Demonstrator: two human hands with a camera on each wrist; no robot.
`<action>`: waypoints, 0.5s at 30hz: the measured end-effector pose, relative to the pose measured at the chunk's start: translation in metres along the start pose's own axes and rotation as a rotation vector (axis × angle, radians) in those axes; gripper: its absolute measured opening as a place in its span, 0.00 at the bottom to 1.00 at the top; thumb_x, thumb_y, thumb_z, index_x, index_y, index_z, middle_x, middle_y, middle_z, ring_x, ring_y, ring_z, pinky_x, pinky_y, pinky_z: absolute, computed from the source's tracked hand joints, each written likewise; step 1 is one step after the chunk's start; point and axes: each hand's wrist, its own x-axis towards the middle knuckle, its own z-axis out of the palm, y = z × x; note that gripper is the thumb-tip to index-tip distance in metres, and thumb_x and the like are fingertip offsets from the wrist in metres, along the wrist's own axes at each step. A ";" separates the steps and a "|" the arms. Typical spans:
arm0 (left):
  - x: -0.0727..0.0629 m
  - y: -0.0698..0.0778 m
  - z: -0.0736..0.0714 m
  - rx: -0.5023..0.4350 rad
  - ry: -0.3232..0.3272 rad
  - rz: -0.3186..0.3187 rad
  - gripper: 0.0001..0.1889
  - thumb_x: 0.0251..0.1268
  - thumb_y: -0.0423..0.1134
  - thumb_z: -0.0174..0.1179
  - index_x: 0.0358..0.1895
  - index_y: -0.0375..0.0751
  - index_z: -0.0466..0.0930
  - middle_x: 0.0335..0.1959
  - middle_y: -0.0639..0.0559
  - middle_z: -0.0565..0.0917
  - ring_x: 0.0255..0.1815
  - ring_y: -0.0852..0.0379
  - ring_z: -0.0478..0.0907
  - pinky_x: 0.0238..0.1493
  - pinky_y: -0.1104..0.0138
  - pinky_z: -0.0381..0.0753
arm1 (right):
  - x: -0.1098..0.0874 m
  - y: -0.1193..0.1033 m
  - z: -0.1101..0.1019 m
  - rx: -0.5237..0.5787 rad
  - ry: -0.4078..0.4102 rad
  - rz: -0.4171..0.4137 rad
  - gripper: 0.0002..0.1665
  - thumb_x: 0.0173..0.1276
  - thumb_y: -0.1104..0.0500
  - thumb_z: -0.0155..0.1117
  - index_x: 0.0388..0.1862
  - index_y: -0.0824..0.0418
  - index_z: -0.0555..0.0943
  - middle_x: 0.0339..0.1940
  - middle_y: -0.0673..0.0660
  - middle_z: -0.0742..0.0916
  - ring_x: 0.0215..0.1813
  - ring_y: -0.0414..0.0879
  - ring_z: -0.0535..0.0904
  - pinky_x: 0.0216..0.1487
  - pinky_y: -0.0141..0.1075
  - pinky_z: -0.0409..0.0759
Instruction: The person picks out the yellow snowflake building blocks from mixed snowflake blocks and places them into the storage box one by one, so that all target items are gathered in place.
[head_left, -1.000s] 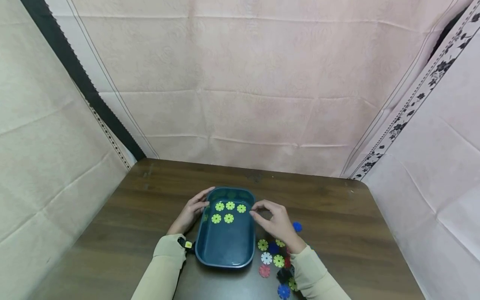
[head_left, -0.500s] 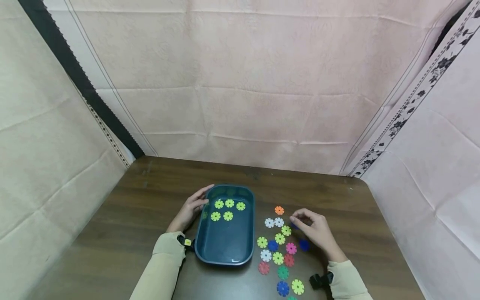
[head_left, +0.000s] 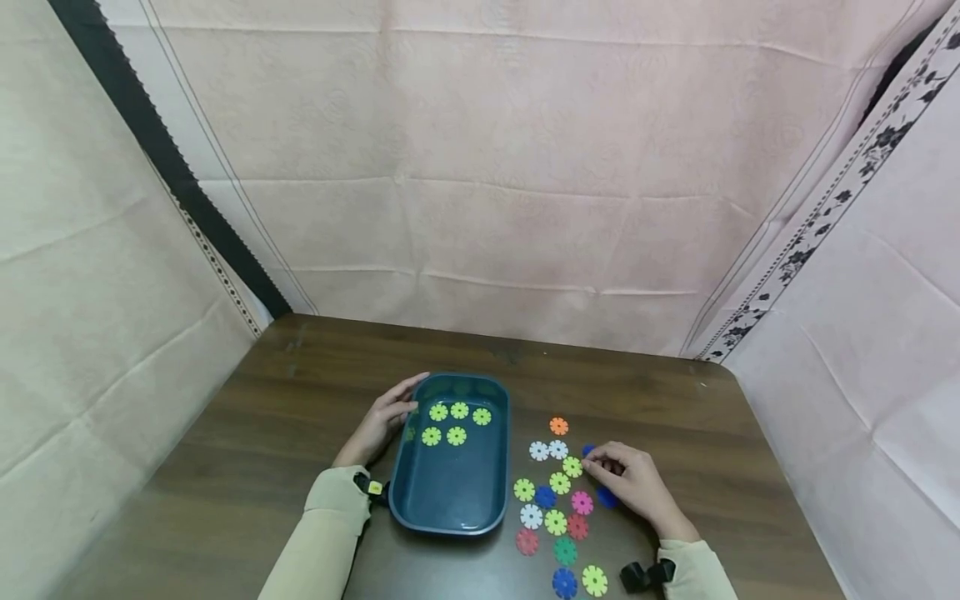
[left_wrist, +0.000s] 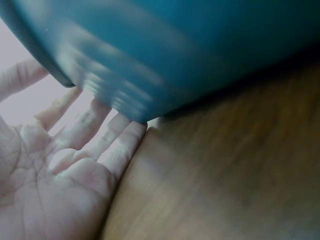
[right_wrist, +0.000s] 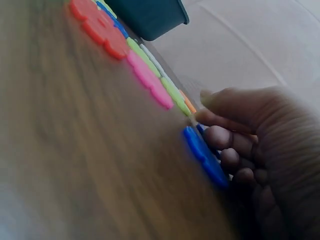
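Observation:
A deep blue-green tray (head_left: 450,492) lies on the table with several yellow-green notched discs (head_left: 457,436) inside its far half. My left hand (head_left: 382,429) holds the tray's left rim near the far corner, thumb over the edge; in the left wrist view its fingers (left_wrist: 82,125) lie against the outer wall. Right of the tray, my right hand (head_left: 630,479) is low over the table, its fingers bent. Thumb and index fingertips are right at the edge of a yellow-green disc (head_left: 572,467), with nothing visible between them. A blue disc (right_wrist: 205,157) lies beneath the curled fingers.
Loose discs spread right of the tray: orange (head_left: 558,426), white (head_left: 539,451), pink (head_left: 582,502), red (head_left: 577,527), green (head_left: 566,551) and blue (head_left: 565,582). Cloth hangings (head_left: 480,208) rise behind the wooden table (head_left: 645,375) and on both sides.
My right hand has moved from the tray's right rim out to the discs on the right, then slightly toward me. The left hand and the tray have stayed put.

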 end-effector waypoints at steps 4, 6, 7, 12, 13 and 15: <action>-0.001 0.001 0.001 -0.009 0.002 -0.009 0.27 0.77 0.35 0.48 0.77 0.48 0.63 0.72 0.38 0.70 0.67 0.34 0.70 0.60 0.55 0.73 | 0.001 0.000 0.003 -0.023 -0.005 -0.004 0.05 0.64 0.59 0.74 0.38 0.49 0.88 0.26 0.40 0.79 0.27 0.34 0.72 0.26 0.30 0.72; -0.001 0.002 0.001 -0.010 0.003 -0.010 0.27 0.77 0.35 0.48 0.77 0.48 0.64 0.72 0.37 0.69 0.67 0.34 0.69 0.60 0.55 0.73 | 0.001 -0.001 0.005 -0.033 -0.012 0.009 0.06 0.64 0.58 0.75 0.39 0.49 0.88 0.26 0.39 0.78 0.27 0.34 0.71 0.26 0.30 0.71; -0.001 0.002 0.001 -0.010 0.005 -0.011 0.27 0.77 0.35 0.48 0.77 0.48 0.64 0.72 0.37 0.69 0.67 0.34 0.69 0.60 0.55 0.73 | 0.001 -0.002 0.006 -0.042 -0.015 0.009 0.06 0.64 0.58 0.75 0.40 0.49 0.88 0.26 0.40 0.78 0.27 0.35 0.71 0.27 0.30 0.71; -0.001 0.001 0.000 -0.006 -0.002 -0.001 0.27 0.78 0.34 0.48 0.77 0.46 0.63 0.71 0.35 0.69 0.66 0.32 0.69 0.59 0.55 0.74 | 0.002 -0.004 0.010 -0.071 -0.027 0.023 0.12 0.62 0.53 0.77 0.44 0.47 0.87 0.29 0.42 0.78 0.31 0.37 0.70 0.31 0.32 0.70; 0.000 0.001 0.001 -0.006 -0.004 0.000 0.27 0.78 0.35 0.48 0.77 0.45 0.62 0.71 0.35 0.69 0.66 0.32 0.69 0.59 0.55 0.74 | 0.002 -0.005 0.010 -0.076 -0.031 0.025 0.13 0.61 0.51 0.77 0.44 0.46 0.87 0.30 0.42 0.78 0.32 0.38 0.70 0.32 0.32 0.70; 0.000 0.001 0.001 -0.009 -0.005 -0.001 0.27 0.78 0.35 0.48 0.77 0.45 0.62 0.71 0.36 0.70 0.66 0.32 0.69 0.58 0.56 0.75 | 0.002 -0.006 0.012 -0.076 -0.043 0.032 0.14 0.60 0.49 0.78 0.45 0.44 0.87 0.31 0.42 0.78 0.34 0.38 0.69 0.34 0.32 0.71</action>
